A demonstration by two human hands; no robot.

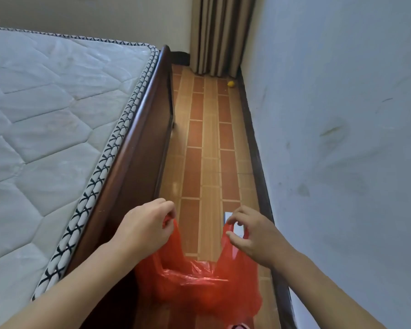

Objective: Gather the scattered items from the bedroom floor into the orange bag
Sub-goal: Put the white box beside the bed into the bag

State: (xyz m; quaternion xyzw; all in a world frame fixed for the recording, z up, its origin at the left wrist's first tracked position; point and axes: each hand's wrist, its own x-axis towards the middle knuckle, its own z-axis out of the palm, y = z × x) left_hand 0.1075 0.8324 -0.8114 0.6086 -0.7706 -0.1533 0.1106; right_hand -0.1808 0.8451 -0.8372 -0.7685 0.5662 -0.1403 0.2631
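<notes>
The orange plastic bag (199, 283) hangs low in the middle of the view, its mouth pulled apart. My left hand (147, 226) pinches the bag's left handle. My right hand (249, 236) pinches the right handle between thumb and fingers. A small white flat item (228, 216) lies on the floor just beyond my right hand, partly hidden by it. Far down the aisle, a small yellow ball-like item (231, 83) rests on the floor near the curtain and the right wall. What is inside the bag cannot be made out.
A narrow tiled floor strip (209, 143) runs between the dark wooden bed frame (140, 148) with its bare mattress (48, 119) on the left and a pale wall (342, 138) on the right. A striped curtain (218, 34) closes the far end.
</notes>
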